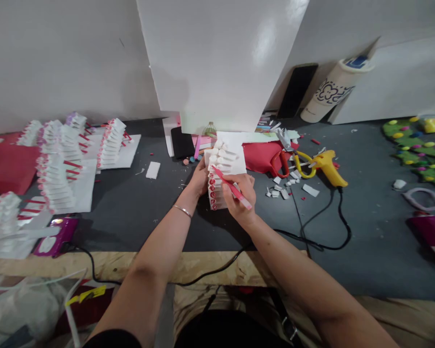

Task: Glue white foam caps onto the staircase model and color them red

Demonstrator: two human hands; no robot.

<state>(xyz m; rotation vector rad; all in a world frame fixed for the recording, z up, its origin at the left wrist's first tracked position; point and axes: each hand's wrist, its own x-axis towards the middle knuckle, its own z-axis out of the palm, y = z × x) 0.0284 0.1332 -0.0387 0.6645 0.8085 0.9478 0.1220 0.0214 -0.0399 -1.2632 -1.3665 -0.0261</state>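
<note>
In the head view, a white craft piece (226, 166) stands in front of me, made of a row of rolled white tubes on a white board. The round ends of its lower tubes are marked red, while the upper ones are plain white. My left hand (200, 180) grips the piece at its left side, its fingertips partly hidden. A red marker pen (235, 189) is held between the fingers of my right hand (241, 198). The pen's tip is at the tube ends near the middle of the row, close to the boundary between red and white.
Similar finished-looking white pieces (56, 179) stand at the left. Scissors (284, 140), a yellow glue gun (329, 168) with a black cord, and white scraps (282, 188) lie right. Behind are a phone (182, 143) and a white bottle (328, 94). A purple power socket (57, 237) sits front left.
</note>
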